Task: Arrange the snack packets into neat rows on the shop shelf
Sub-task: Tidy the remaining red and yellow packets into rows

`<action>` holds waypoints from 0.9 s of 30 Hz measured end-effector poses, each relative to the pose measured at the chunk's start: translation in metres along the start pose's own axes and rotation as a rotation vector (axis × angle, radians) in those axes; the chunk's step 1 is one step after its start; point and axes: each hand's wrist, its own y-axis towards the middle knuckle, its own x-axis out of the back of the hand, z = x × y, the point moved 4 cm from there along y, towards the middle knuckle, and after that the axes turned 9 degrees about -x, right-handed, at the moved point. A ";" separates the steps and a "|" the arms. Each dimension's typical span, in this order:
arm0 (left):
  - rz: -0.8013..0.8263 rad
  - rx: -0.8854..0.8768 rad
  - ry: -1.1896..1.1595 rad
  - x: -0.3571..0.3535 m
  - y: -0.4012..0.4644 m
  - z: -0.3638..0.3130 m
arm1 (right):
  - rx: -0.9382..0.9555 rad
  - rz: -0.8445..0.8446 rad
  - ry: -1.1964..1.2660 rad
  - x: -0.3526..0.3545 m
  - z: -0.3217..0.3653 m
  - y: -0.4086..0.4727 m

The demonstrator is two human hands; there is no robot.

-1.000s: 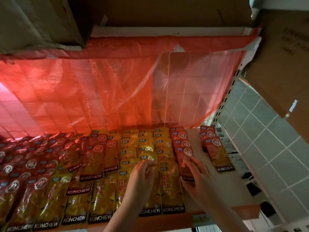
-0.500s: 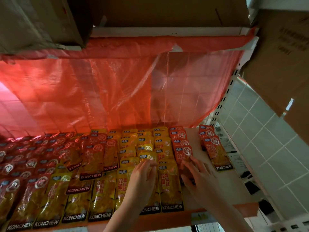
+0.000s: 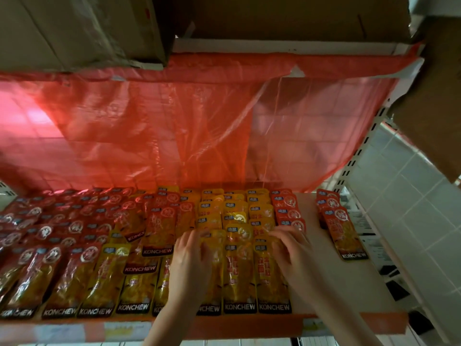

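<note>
Flat snack packets lie in overlapping columns on the shop shelf. Yellow packets fill the middle, and red packets fill the left. One red column runs along the right side of the yellow ones. A separate short red stack lies apart at the far right. My left hand rests flat on a yellow column, fingers pointing to the back. My right hand lies with spread fingers over the rightmost yellow column and the near end of the red column. Neither hand lifts a packet.
A red plastic sheet hangs behind the shelf. Cardboard boxes sit on the shelf above, and another box juts in at the upper right. A perforated shelf upright and tiled wall border the right.
My right hand laid down the red packet it held and slid left onto the yellow column. My left hand flattened on the packets. The view moved slightly closer.
</note>
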 end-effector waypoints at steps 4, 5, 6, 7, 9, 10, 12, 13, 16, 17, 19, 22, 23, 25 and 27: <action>-0.075 0.083 0.112 0.023 -0.004 0.023 | 0.077 0.142 0.016 -0.019 0.034 0.005; -0.085 0.114 0.138 0.030 -0.005 0.030 | 0.091 0.176 0.029 -0.024 0.043 0.006; -0.089 0.152 0.162 0.035 -0.004 0.037 | 0.105 0.201 0.040 -0.030 0.051 0.008; -0.086 0.197 0.178 0.040 -0.003 0.043 | 0.122 0.220 0.049 -0.035 0.058 0.009; -0.075 0.269 0.198 0.049 -0.002 0.054 | 0.154 0.252 0.062 -0.047 0.073 0.011; -0.067 0.275 0.206 0.052 -0.001 0.058 | 0.164 0.267 0.068 -0.054 0.080 0.012; -0.043 0.258 0.235 0.053 0.001 0.063 | 0.177 0.294 0.081 -0.064 0.092 0.015; -0.027 0.258 0.262 0.053 0.002 0.065 | 0.179 0.307 0.085 -0.069 0.097 0.016; -0.001 0.262 0.349 0.052 0.005 0.066 | 0.175 0.338 0.090 -0.085 0.106 0.019; 0.001 0.262 0.376 0.052 0.006 0.066 | 0.176 0.343 0.088 -0.089 0.107 0.019; -0.003 0.256 0.424 0.051 0.008 0.066 | 0.180 0.358 0.075 -0.097 0.112 0.018; 0.032 0.208 0.487 0.047 0.008 0.067 | 0.179 0.376 0.075 -0.104 0.119 0.017; 0.039 0.190 0.500 0.047 0.008 0.067 | 0.172 0.384 0.079 -0.106 0.121 0.016; 0.026 0.178 0.490 0.048 0.008 0.068 | 0.152 0.400 0.084 -0.110 0.122 0.015; -0.010 0.184 0.426 0.050 0.008 0.071 | 0.138 0.410 0.076 -0.113 0.121 0.013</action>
